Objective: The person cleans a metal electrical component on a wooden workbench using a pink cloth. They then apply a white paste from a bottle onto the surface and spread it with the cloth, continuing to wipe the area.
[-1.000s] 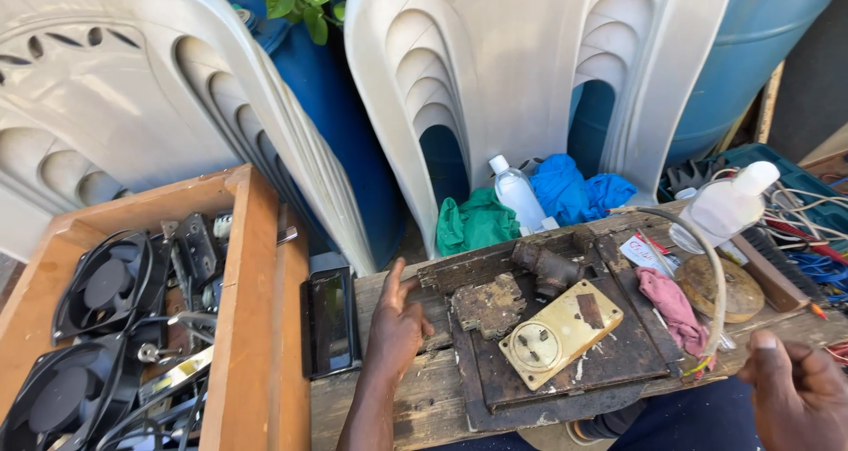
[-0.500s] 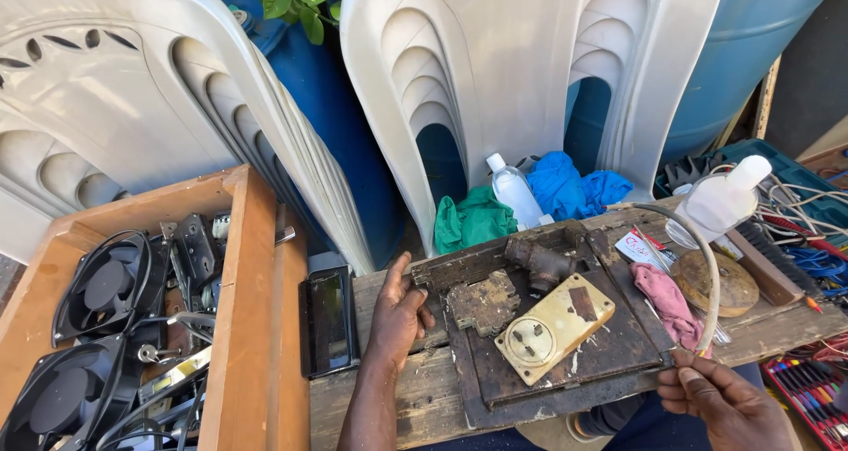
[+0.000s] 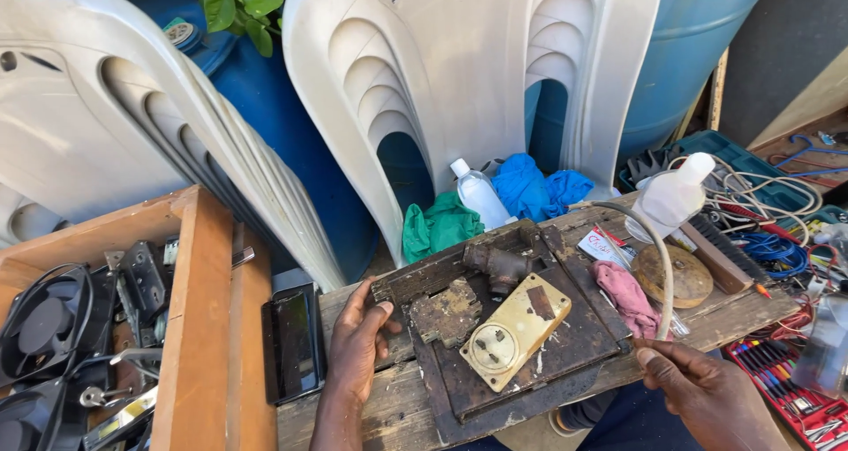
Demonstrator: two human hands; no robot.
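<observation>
My left hand point(image 3: 360, 345) grips the left edge of a dark, rusty metal tray point(image 3: 565, 349) lying on a weathered wooden bench. In the tray sit a cream socket plate point(image 3: 515, 330), a rusty flat piece point(image 3: 447, 312) and a brown pipe elbow point(image 3: 497, 263). My right hand point(image 3: 702, 396) is at the tray's right front corner, pinching the lower end of a pale curved tube point(image 3: 658, 257) that arches up and back over the bench.
A wooden crate point(image 3: 208, 318) with black fans point(image 3: 40, 314) stands at left, a dark phone point(image 3: 294, 343) beside it. Behind are white plastic chairs point(image 3: 459, 80), blue barrels, a clear bottle point(image 3: 480, 195), a white squeeze bottle point(image 3: 674, 197), rags, a brush and a screwdriver set point(image 3: 786, 385).
My right hand has come up from the lower right corner to the tray's corner and taken hold of the tube's end. The left hand has stayed on the tray edge.
</observation>
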